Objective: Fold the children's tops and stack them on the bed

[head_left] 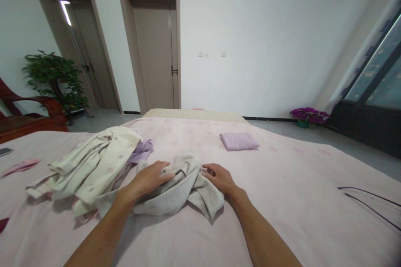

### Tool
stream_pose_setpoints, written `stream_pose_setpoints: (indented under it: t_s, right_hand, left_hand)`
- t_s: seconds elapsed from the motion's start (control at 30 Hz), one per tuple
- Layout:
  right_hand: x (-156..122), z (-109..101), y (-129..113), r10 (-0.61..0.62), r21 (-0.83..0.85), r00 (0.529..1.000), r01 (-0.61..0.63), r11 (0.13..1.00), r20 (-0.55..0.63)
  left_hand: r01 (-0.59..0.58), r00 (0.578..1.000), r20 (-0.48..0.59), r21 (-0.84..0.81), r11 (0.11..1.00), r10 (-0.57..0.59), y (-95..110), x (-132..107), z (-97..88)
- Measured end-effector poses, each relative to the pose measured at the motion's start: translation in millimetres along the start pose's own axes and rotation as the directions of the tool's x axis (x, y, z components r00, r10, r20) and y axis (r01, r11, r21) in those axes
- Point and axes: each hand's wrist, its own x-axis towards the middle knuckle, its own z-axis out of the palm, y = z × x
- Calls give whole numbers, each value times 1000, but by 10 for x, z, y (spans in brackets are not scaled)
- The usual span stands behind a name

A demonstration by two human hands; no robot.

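A crumpled light grey garment (171, 202) lies bunched on the pink bedspread in front of me. My left hand (153, 177) rests on its left side, thumb and fingers spread apart over the folds. At its right edge is my right hand (221, 178), fingers loosely bent with a gap between them, close against the cloth. Neither hand visibly grips the fabric. Left of the grey garment, and partly under its edge, is a heap with a cream patterned garment (103, 162) and a purple cloth (140, 151). A folded lilac cloth (239, 141) lies flat beyond my right hand.
The pink bedspread (282, 217) covers the wide surface. Dark thin cords (369, 192) lie at the right. A pink strip of cloth (20, 167) and a phone-like object (5, 152) are at the far left. A wooden chair (34, 117) and plant (56, 77) stand behind.
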Motion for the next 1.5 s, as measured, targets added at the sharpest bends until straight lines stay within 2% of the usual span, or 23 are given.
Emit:
stream_pose_setpoints:
  t_s: [0.13,0.3,0.4,0.47,0.5,0.53,0.57,0.63,0.67,0.7,0.73,0.77,0.83,0.9,0.97,1.0,1.07,1.1,1.2,1.27,1.33,1.43,1.5]
  right_hand:
    - [12,2,-137,-61,-49,991,67,996,116]
    - [28,34,-252,-60,-28,981,66,997,183]
    - [53,122,-201,-37,-11,996,38,999,85]
    - [88,147,-90,-50,13,994,52,999,-93]
    - [109,134,-9,-43,31,975,51,998,-220]
    - [128,100,89,-7,59,932,30,998,-363]
    - [146,48,201,64,104,862,-12,994,-502]
    - [165,-87,450,279,247,662,-145,958,-696]
    - [165,-157,572,385,331,565,-201,922,-730]
    - [161,-219,682,460,393,492,-241,888,-739]
    - [154,-268,773,518,437,441,-278,855,-733]
    - [145,-302,839,557,467,413,-306,830,-721]
    - [128,-324,894,584,477,435,-339,811,-685]
    - [120,-306,872,573,456,511,-346,820,-641]
    - [121,-282,825,550,437,582,-338,834,-599]
    - [123,-275,805,537,428,607,-331,841,-586]
    - [126,-272,785,518,409,636,-325,852,-573]
    - [127,-274,785,514,400,644,-331,855,-566]
    - [127,-278,806,523,392,656,-353,850,-544]
    - [130,-272,821,502,412,672,-308,858,-545]
    - [140,-260,831,456,446,690,-211,870,-562]
    - [170,-243,828,393,480,717,-93,873,-576]
    - [188,-236,810,363,474,757,-80,877,-543]
  left_hand:
    - [-33,996,80,48,998,30,27,22,166]
    - [-43,999,22,130,991,41,-43,92,312]
    - [-29,999,-20,87,996,31,-43,137,297]
    - [-37,998,-50,-72,997,34,33,128,224]
    - [-52,997,-67,-193,980,40,91,106,172]
    - [-70,996,-83,-328,942,45,156,73,112]
    - [-84,995,-92,-461,884,47,222,31,47]
    - [-80,997,-59,-661,746,55,328,-54,-79]
    - [-66,997,-18,-714,698,76,353,-85,-131]
    - [-51,994,28,-740,670,107,352,-97,-169]
    - [-45,988,65,-748,662,140,320,-88,-188]
    - [-54,984,74,-737,673,160,257,-55,-186]
    - [-102,992,-7,-656,748,129,38,74,-117]
    - [-98,976,-219,-405,909,8,-279,245,12]
    - [-52,967,-252,-300,953,-27,-650,395,147]
    - [-53,963,-268,-135,989,15,-839,448,200]
    - [-63,961,-259,138,988,97,-1192,506,260]
    - [-58,957,-268,208,976,114,-1343,516,265]
    - [-49,952,-277,272,961,127,-1637,517,215]
    - [1,949,-302,291,957,91,-1691,529,166]
    - [69,952,-305,317,946,33,-1632,560,133]
    - [111,959,-284,325,939,-15,-1328,607,137]
    - [56,966,-258,249,967,11,-988,605,180]
